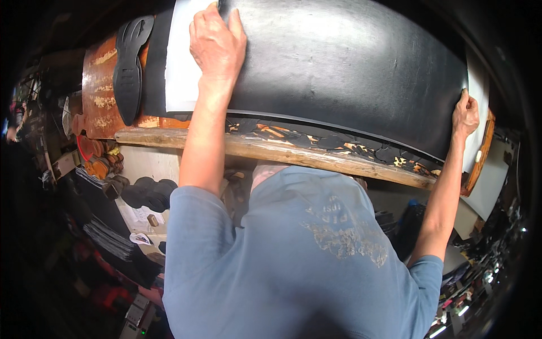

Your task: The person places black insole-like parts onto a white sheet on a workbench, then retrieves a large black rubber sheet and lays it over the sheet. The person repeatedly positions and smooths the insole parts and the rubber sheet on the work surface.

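Head view, so we're looking straight down at a big black sheet (pixel 344 62) spread over the far part of the bench. It's smooth and glossy, leather-like, with a broad pale shine toward the far middle and faint creases and small marks across the face. The near edge looks greyish and bends in a curve, though the fisheye could be doing some of that. White material (pixel 182 62) shows along its left side, and a pale strip (pixel 477 85) beyond its right edge.

Left hand (pixel 218 45) is at the sheet's left edge, fingers partly bent, thumb stretched out and apart from them; can't tell if it's really gripping. Right hand (pixel 466 116) is curled closed at the right edge, looks like a pinch on the sheet, though the fingertips are tough to see.

Far edge of the sheet is cut off at the top, and whatever's underneath is mostly covered. Between the near edge and the wooden rail (pixel 271 151) there's a jumble of dark scraps (pixel 305 140), too muddled to separate. Black sole-shaped pieces (pixel 129 76) lie to the left. Outer surroundings just fade into dark blur.
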`<state>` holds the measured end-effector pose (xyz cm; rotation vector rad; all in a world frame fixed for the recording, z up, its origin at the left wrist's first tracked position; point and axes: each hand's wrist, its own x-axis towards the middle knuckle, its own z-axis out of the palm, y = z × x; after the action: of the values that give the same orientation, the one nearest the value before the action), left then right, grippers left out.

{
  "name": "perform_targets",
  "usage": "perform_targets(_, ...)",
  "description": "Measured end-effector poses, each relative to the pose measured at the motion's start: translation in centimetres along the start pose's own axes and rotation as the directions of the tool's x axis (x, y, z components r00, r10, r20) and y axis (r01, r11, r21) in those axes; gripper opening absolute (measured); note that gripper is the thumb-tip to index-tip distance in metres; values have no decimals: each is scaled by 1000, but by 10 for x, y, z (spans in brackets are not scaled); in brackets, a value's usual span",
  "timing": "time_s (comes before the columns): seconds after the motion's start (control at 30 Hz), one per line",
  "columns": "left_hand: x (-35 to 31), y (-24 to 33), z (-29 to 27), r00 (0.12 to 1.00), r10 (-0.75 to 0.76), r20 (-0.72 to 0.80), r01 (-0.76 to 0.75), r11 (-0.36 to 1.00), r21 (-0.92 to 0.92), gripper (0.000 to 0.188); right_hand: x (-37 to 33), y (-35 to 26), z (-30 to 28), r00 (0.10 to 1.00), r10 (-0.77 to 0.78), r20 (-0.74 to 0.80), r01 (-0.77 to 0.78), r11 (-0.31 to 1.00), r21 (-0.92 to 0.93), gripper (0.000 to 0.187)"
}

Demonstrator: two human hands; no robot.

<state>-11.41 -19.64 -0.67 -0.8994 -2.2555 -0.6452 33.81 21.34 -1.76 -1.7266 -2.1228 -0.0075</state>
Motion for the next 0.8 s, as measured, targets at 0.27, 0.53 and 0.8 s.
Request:
perform_targets(0.27, -15, -9, 1, 985, 150, 85, -145, 987, -69, 49, 32, 11, 5, 994, -64, 92, 73, 992, -101, 57)
perform_targets(0.53, -3, 4, -17, 966, 176, 187, -142, 973, -182, 55, 25, 12, 15, 997, -48, -52, 42, 992, -120, 63)
perform_targets(0.8, -71, 5, -81, 916, 286, 282, -204, 937, -285, 62, 33, 20, 20, 1000, -22, 14, 23, 997, -72, 63)
